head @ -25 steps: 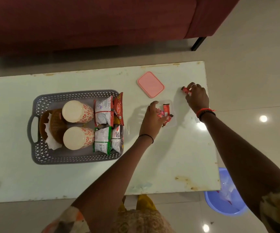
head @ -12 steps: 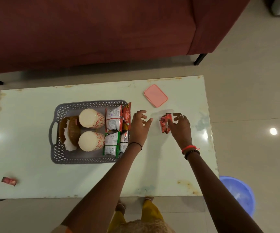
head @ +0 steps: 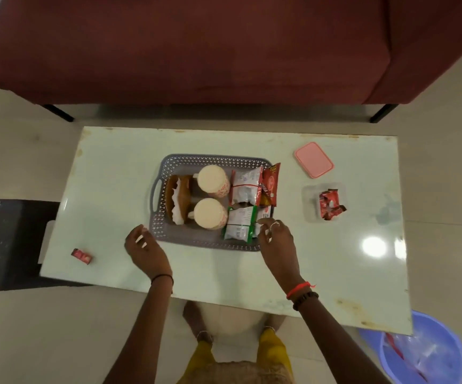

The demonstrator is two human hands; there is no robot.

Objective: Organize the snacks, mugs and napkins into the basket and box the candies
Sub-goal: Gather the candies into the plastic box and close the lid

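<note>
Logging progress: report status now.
Left hand, right hand empty, flanking basket. One candy loose; box open, lid off. Nothing blocking.

Mugs (head: 212, 193) and snacks (head: 245, 202) fill the basket (head: 210, 160); box (head: 311, 202) right, lid (head: 313, 159) behind it.

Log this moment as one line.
left hand: empty, by basket | right hand: empty, at basket corner | box: candies inside, lid off | one candy loose on table
</note>
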